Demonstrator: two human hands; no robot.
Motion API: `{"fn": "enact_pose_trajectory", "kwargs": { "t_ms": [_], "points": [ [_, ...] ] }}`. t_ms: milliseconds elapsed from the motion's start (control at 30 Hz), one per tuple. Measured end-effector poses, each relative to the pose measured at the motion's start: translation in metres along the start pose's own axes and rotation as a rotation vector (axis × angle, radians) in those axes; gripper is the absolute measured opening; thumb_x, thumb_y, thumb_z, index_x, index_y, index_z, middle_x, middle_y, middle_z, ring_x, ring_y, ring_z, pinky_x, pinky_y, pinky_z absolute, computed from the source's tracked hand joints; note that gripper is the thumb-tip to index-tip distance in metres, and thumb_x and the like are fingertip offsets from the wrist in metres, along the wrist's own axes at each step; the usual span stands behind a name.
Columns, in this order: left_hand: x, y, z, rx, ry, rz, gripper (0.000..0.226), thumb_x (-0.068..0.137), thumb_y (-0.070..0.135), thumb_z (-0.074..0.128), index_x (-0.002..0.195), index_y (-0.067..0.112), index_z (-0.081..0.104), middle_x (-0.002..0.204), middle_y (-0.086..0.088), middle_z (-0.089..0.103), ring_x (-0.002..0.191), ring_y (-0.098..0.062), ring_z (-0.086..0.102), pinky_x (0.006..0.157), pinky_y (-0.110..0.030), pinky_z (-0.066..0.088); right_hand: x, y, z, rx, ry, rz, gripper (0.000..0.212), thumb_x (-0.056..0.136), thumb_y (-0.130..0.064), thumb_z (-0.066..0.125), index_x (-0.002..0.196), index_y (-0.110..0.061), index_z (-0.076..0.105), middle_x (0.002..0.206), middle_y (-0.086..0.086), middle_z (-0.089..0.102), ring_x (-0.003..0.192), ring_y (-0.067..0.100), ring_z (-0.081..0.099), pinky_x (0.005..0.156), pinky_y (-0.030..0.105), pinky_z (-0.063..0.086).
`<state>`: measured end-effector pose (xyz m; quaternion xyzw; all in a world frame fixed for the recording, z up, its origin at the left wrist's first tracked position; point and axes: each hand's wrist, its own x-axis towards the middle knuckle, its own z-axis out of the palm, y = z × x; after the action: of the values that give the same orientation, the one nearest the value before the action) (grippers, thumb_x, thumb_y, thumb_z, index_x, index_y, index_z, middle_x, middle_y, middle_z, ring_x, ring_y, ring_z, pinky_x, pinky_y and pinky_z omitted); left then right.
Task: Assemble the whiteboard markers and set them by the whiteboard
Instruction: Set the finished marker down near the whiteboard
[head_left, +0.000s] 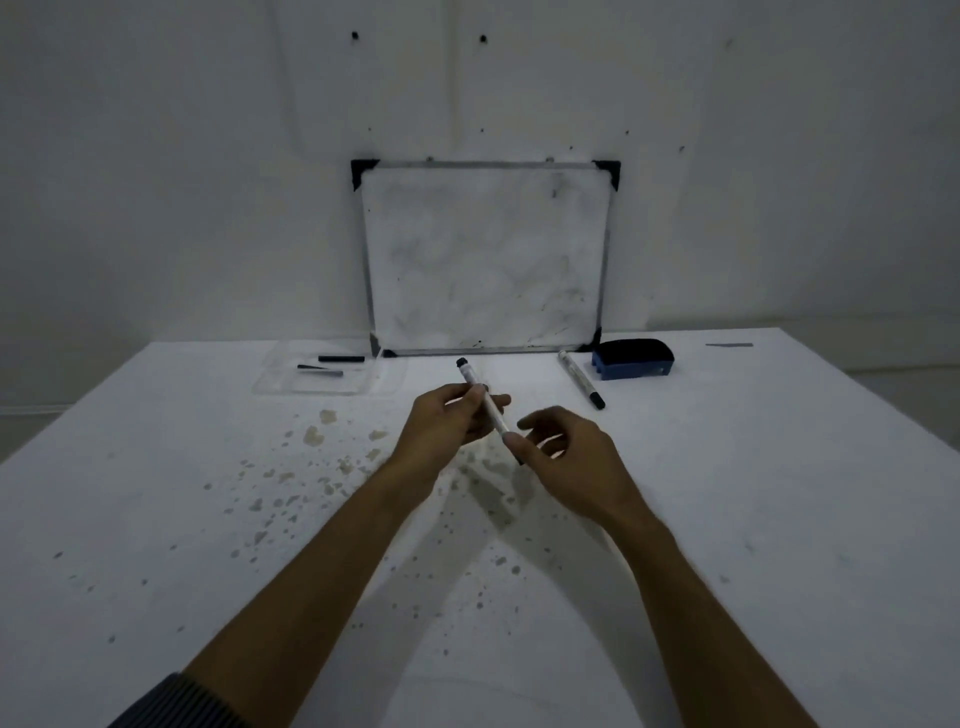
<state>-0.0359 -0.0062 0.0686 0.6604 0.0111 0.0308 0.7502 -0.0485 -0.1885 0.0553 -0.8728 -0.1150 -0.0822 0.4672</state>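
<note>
In the middle of the frame I see my left hand (448, 421) closed around the barrel of a white whiteboard marker (483, 404), which is held above the table and tilts from its black end at upper left down toward lower right. My right hand (563, 457) sits just beside it with fingers loosely curled, the fingertips at the marker's lower end; a dark piece shows there, but I cannot tell whether those fingers actually pinch it. The white table (779, 493) is speckled with brownish stains (322, 447) left of centre. At the upper centre a small whiteboard (485, 260) leans against the wall, smudged grey. Just right of its lower edge a second marker (581, 379) lies flat on the table, black cap toward me, beside a blue-and-black eraser (632, 359). At the board's lower left a clear plastic tray (280, 382) holds two dark marker parts (332, 365).
</note>
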Motion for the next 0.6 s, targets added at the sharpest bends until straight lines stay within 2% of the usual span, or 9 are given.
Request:
{"fn": "enact_pose_trajectory", "kwargs": {
  "t_ms": [133,267,367,467,533,600],
  "points": [
    [0.014,-0.001,0.031,0.016,-0.079,-0.025,0.028,0.110,0.019,0.054,0.125,-0.001,0.067,0.113,-0.009,0.082,0.105,-0.024,0.079,0.098,-0.038,0.061,-0.007,0.012,-0.019,-0.056,0.120,0.034,0.023,0.090,-0.050,0.071,0.104,-0.032,0.071,0.085,-0.019,0.071,0.071,-0.004,0.066,0.059,0.005,0.045],
    [0.033,-0.008,0.055,0.117,-0.160,-0.052,0.030,0.111,0.025,0.052,0.121,0.002,0.069,0.106,-0.003,0.084,0.104,-0.018,0.079,0.093,-0.032,0.063,-0.003,0.026,-0.038,-0.163,0.135,0.113,0.025,0.092,-0.043,0.071,0.108,-0.024,0.074,0.091,-0.011,0.071,0.071,-0.002,0.063,0.064,0.011,0.046],
    [0.049,-0.014,0.056,0.495,-0.111,0.092,0.040,0.110,0.039,0.049,0.119,0.008,0.073,0.108,-0.001,0.081,0.102,-0.016,0.077,0.094,-0.033,0.060,0.007,0.034,-0.051,-0.240,0.213,0.130,0.024,0.093,-0.041,0.070,0.108,-0.023,0.073,0.096,-0.007,0.071,0.078,0.006,0.065,0.072,0.021,0.052],
    [0.063,-0.028,0.029,0.949,-0.041,0.274,0.040,0.108,0.038,0.054,0.134,0.011,0.066,0.132,-0.008,0.071,0.120,-0.025,0.067,0.103,-0.032,0.049,0.026,0.043,-0.057,-0.335,0.302,0.106,0.022,0.092,-0.037,0.070,0.105,-0.021,0.076,0.094,-0.005,0.076,0.087,0.019,0.067,0.082,0.034,0.056],
    [0.069,-0.042,0.010,1.162,-0.060,0.306,0.048,0.106,0.037,0.056,0.143,0.007,0.059,0.150,-0.013,0.058,0.135,-0.031,0.057,0.117,-0.040,0.040,0.043,0.048,-0.055,-0.424,0.330,0.098,0.023,0.093,-0.038,0.068,0.106,-0.021,0.076,0.095,-0.004,0.078,0.095,0.023,0.063,0.087,0.037,0.049],
    [0.072,-0.054,-0.001,1.275,-0.074,0.315,0.053,0.107,0.039,0.054,0.148,0.006,0.055,0.159,-0.013,0.050,0.145,-0.030,0.047,0.123,-0.044,0.030,0.061,0.054,-0.047,-0.486,0.352,0.079,0.022,0.093,-0.038,0.067,0.104,-0.020,0.077,0.095,-0.001,0.077,0.098,0.025,0.060,0.086,0.036,0.041]
  ]
}}
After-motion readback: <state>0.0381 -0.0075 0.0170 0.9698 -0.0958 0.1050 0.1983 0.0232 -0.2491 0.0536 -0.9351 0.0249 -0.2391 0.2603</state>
